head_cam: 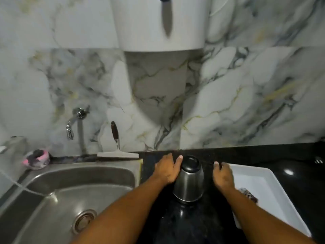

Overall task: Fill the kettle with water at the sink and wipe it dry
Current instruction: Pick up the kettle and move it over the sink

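A steel kettle with a black lid stands upright on the black counter, just right of the sink. My left hand lies against the kettle's left side, thumb touching the lid's edge, fingers spread. My right hand hovers a little right of the kettle, fingers apart, not touching it. A chrome tap juts from the marble wall above the sink's back left. No water runs. A dark patterned cloth lies in the white tray, partly hidden by my right forearm.
A white rectangular tray sits on the counter at right. A squeegee leans on the wall behind the sink. A pink and black scrubber rests at the sink's back left. A white appliance hangs overhead.
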